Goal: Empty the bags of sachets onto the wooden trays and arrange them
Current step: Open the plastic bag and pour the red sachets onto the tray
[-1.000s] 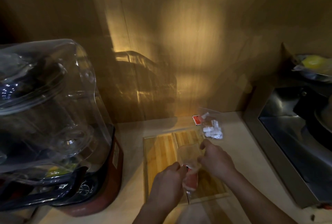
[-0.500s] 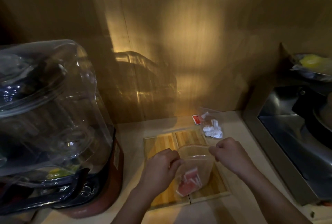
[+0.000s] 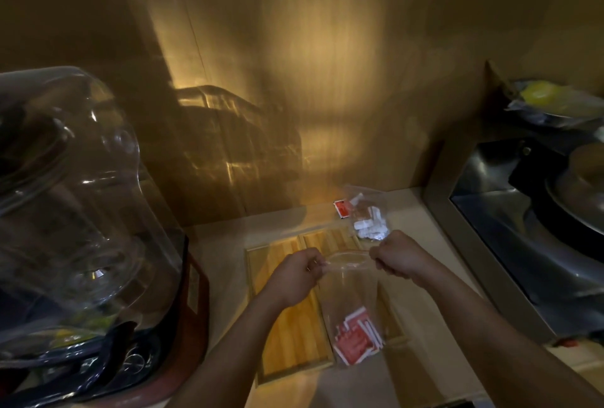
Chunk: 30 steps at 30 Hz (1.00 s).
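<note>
Above wooden trays, both hands hold a clear bag of red sachets.

Red sachets; white sachets; striped honey-brown trays.

1. Two wooden trays lie side by side on the counter, centre of the scene, long sides touching.
2. A clear bag hangs above the right tray, its mouth pinched between the left hand and the right hand.
3. Sachets sit bunched in the bag's bottom, near end.
4. A second bag of sachets lies on the counter just beyond the right tray's far corner; a loose sachet lies just left of it.
5. A blender stands left of the trays.
6. A metal basin lies to the right.
7. A wall panel stands behind everything.
</note>
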Tool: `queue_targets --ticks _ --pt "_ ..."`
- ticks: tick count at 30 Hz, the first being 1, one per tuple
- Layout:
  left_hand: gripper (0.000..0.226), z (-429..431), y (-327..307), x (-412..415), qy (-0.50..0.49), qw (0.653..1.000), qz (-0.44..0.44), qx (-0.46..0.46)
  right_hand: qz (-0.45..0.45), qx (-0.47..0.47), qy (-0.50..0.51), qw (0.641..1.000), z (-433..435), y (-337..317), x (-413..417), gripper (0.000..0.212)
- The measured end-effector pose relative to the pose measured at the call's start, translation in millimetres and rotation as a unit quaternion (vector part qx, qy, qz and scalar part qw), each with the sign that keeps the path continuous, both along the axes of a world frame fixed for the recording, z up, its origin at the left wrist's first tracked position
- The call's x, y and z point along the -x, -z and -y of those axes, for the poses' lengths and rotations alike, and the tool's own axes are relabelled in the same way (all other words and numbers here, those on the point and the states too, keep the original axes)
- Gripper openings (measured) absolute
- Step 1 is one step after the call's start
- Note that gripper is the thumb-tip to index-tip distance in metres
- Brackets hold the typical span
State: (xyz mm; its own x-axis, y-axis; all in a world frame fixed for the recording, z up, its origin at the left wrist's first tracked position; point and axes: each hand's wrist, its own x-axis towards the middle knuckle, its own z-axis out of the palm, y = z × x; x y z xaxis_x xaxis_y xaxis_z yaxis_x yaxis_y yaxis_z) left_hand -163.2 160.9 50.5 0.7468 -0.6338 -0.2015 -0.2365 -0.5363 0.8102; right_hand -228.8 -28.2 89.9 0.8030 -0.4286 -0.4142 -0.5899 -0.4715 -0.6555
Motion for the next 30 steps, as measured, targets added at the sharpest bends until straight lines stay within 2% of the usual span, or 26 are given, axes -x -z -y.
queue_targets --ticks 3,6,9,10,12,14,17,20,22,23,25,28,30 --pt "0.020 6 11 -10 -0.086 0.994 -0.038 0.047 0.044 -0.029 0.017 0.998 1 9 -12 0.027" --pt "0.010 9 22 -12 -0.215 0.967 -0.085 0.105 0.096 -0.049 0.036 0.994 0 21 -16 0.028" --pt "0.032 7 36 0 -0.285 0.951 -0.089 0.076 0.124 -0.053 0.062 0.989 -1 44 -6 0.012" --pt "0.038 6 39 6 -0.296 0.949 -0.092 0.065 0.121 -0.049 0.065 0.989 -2 52 0 0.009" --pt "0.046 4 46 21 -0.301 0.944 -0.126 0.046 0.100 -0.046 0.065 0.992 -7 69 14 0.027" --pt "0.049 4 56 36 -0.283 0.943 -0.173 0.024 0.076 -0.053 0.067 0.993 -13 85 28 0.033" --pt "0.056 6 72 60 -0.229 0.945 -0.233 0.010 0.039 -0.079 0.077 0.993 -20 113 50 0.026" --pt "0.042 7 93 79 -0.185 0.945 -0.269 -0.020 -0.024 -0.081 0.036 0.996 -23 135 64 0.012" --pt "0.021 8 92 83 -0.169 0.947 -0.268 -0.055 -0.053 -0.059 0.017 0.997 -22 139 66 0.019" --pt "0.017 9 91 82 -0.176 0.945 -0.269 -0.058 -0.052 -0.056 0.023 0.997 -20 140 66 0.026" --pt "0.026 9 89 76 -0.204 0.929 -0.307 -0.013 -0.020 -0.077 0.046 0.996 -18 135 62 0.033" --pt "0.028 6 86 67 -0.252 0.926 -0.282 -0.016 0.050 -0.112 0.107 0.987 -16 130 54 0.038" --pt "0.022 6 92 63 -0.335 0.885 -0.321 0.033 0.075 -0.137 0.150 0.976 -16 127 51 0.032"
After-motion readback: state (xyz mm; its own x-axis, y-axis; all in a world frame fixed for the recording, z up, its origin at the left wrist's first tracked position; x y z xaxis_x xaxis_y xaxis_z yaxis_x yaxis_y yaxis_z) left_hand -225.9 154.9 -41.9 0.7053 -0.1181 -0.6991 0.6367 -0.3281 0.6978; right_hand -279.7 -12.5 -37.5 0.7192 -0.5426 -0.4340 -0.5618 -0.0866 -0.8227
